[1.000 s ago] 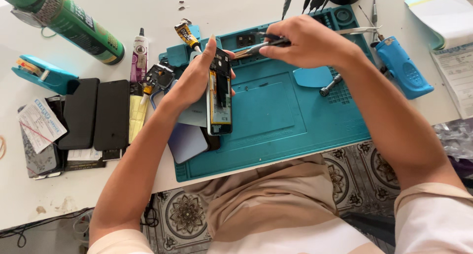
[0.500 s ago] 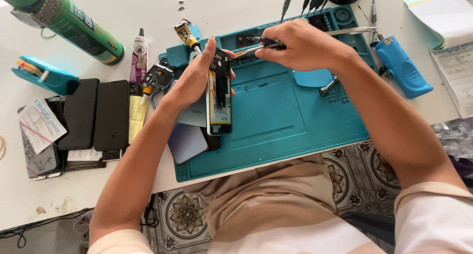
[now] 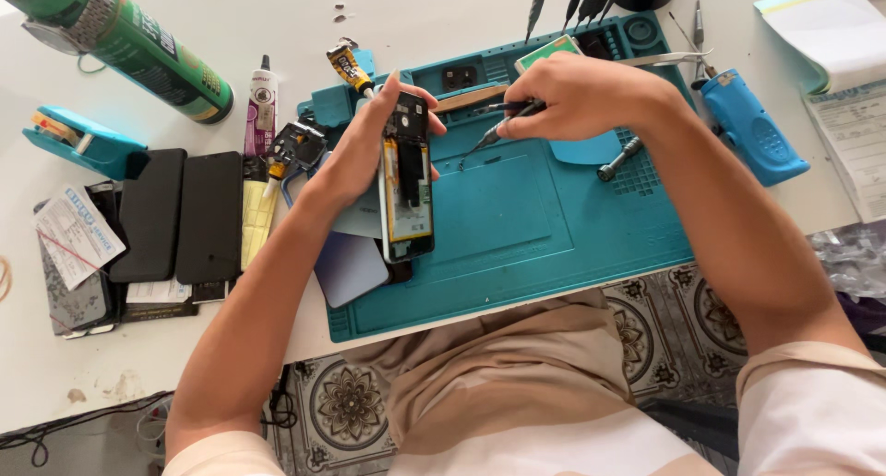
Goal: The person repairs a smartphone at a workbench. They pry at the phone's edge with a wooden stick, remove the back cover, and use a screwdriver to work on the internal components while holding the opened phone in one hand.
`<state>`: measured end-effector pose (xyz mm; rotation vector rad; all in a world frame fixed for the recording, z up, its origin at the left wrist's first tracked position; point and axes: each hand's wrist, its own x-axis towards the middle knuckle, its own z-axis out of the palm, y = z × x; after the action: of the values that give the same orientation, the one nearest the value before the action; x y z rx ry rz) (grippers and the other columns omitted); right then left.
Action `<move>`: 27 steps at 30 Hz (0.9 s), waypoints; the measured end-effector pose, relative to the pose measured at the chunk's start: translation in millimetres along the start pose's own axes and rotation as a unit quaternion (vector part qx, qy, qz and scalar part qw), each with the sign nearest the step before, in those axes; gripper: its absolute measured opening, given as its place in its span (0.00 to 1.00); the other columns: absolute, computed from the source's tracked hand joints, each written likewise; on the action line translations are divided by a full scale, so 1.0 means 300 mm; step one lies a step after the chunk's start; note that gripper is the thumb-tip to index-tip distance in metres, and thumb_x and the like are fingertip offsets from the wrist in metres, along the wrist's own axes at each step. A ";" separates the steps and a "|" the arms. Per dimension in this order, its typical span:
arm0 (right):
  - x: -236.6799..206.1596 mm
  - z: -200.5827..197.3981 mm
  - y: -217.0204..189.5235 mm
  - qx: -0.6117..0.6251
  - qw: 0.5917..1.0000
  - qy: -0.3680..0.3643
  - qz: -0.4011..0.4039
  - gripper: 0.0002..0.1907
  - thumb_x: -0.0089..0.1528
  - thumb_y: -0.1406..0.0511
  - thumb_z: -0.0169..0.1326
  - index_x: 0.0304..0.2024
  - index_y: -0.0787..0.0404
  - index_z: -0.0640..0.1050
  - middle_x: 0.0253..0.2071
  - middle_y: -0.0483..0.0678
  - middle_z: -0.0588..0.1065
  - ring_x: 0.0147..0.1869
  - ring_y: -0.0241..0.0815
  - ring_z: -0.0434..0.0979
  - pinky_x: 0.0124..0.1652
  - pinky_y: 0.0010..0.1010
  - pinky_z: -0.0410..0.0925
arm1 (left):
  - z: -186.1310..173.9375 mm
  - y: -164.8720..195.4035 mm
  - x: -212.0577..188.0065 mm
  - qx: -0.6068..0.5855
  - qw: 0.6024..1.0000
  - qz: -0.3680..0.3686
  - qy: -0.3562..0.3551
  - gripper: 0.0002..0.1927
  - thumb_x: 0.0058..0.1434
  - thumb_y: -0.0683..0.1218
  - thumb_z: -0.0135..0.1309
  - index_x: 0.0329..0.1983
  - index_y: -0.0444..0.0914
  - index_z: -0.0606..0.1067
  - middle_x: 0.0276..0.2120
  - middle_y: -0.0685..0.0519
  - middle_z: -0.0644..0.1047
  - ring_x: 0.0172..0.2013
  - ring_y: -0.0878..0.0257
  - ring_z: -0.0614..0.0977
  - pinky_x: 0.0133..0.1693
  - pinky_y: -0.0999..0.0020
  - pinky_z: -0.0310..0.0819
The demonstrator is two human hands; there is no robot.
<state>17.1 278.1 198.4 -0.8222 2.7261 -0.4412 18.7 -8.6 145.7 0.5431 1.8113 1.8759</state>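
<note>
- Fingers of the left hand [image 3: 369, 153] wrap the upper part of an opened phone [image 3: 408, 176], thumb on its right edge and the other fingers behind its left edge, so this hand is grasping the phone.
- Phone: back cover off, inner parts facing up; its long axis runs 12 to 6 o'clock, camera end toward 12, lower end resting near the left part of the teal work mat [image 3: 517, 227].
- Right hand [image 3: 577, 97], at 2 o'clock from the phone, is clenched around a thin screwdriver [image 3: 494, 134]; the tip slants toward 8 o'clock and ends just beside the phone's upper right edge, whether touching I cannot tell.
- Under the phone's left side lie pale blue cover panels [image 3: 351, 264], partly hidden by the phone and the left wrist.
- At 9 o'clock from the left hand: a small black part [image 3: 295, 144], a white glue tube [image 3: 261, 102], a yellow strip [image 3: 257, 222] and two dark phones [image 3: 180, 216] lying side by side on the white bench [image 3: 185, 356].
- Further toward 10 o'clock: a teal tape dispenser [image 3: 78, 142] and a green spray can [image 3: 129, 42] on its side.
- At 3 o'clock from the right hand: a blue power tool [image 3: 752, 130], a small metal bit [image 3: 618, 159] on the mat, tweezers [image 3: 664, 59] just above the wrist.
- The right forearm crosses the mat's right side and covers part of it.
</note>
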 end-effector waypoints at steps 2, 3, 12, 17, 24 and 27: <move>0.004 0.007 0.000 -0.023 0.999 -0.017 0.017 0.25 0.66 0.48 0.55 0.34 0.64 0.82 0.19 0.56 0.70 0.22 0.51 0.70 0.26 0.45 0.63 | -0.003 -0.003 -0.002 -0.019 0.999 0.016 -0.023 0.36 0.69 0.73 0.33 0.55 0.39 0.68 0.41 0.45 0.81 0.31 0.57 0.85 0.34 0.64 0.84; 0.006 0.009 0.001 -0.020 1.000 -0.016 0.018 0.25 0.65 0.48 0.55 0.34 0.64 0.82 0.20 0.55 0.70 0.22 0.50 0.70 0.26 0.45 0.63 | -0.006 -0.003 -0.003 -0.018 0.999 0.017 -0.033 0.35 0.69 0.73 0.33 0.55 0.41 0.67 0.42 0.44 0.82 0.31 0.57 0.85 0.34 0.64 0.83; -0.003 -0.005 0.014 0.005 1.000 0.016 -0.011 0.24 0.65 0.50 0.56 0.35 0.65 0.82 0.21 0.53 0.71 0.23 0.49 0.71 0.25 0.44 0.62 | -0.005 -0.003 -0.002 0.015 0.999 -0.004 -0.028 0.35 0.68 0.74 0.30 0.54 0.42 0.66 0.43 0.42 0.84 0.29 0.57 0.86 0.32 0.66 0.82; -0.004 -0.011 0.035 0.009 1.000 0.030 -0.004 0.22 0.64 0.50 0.56 0.41 0.63 0.82 0.21 0.53 0.72 0.24 0.50 0.71 0.25 0.45 0.63 | -0.006 -0.019 0.000 -0.033 0.999 -0.011 -0.020 0.36 0.67 0.74 0.34 0.54 0.40 0.68 0.44 0.45 0.81 0.30 0.57 0.85 0.34 0.63 0.83; 0.001 0.009 0.040 -0.015 0.999 -0.029 0.028 0.21 0.63 0.49 0.57 0.44 0.59 0.84 0.26 0.54 0.76 0.28 0.51 0.75 0.30 0.45 0.66 | -0.010 -0.031 0.003 -0.029 0.999 -0.005 -0.019 0.37 0.68 0.75 0.35 0.54 0.40 0.68 0.44 0.46 0.80 0.31 0.58 0.84 0.36 0.62 0.85; -0.003 0.003 0.031 -0.021 1.000 0.003 0.009 0.23 0.59 0.50 0.61 0.47 0.59 0.83 0.29 0.53 0.77 0.30 0.50 0.77 0.30 0.44 0.68 | -0.012 -0.025 0.002 -0.016 1.000 -0.013 -0.017 0.37 0.66 0.75 0.34 0.54 0.41 0.67 0.43 0.45 0.81 0.30 0.57 0.85 0.34 0.63 0.83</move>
<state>13.4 285.9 194.4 -0.8083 2.7546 -0.3854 16.7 -11.0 138.1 0.5333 1.7560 1.8644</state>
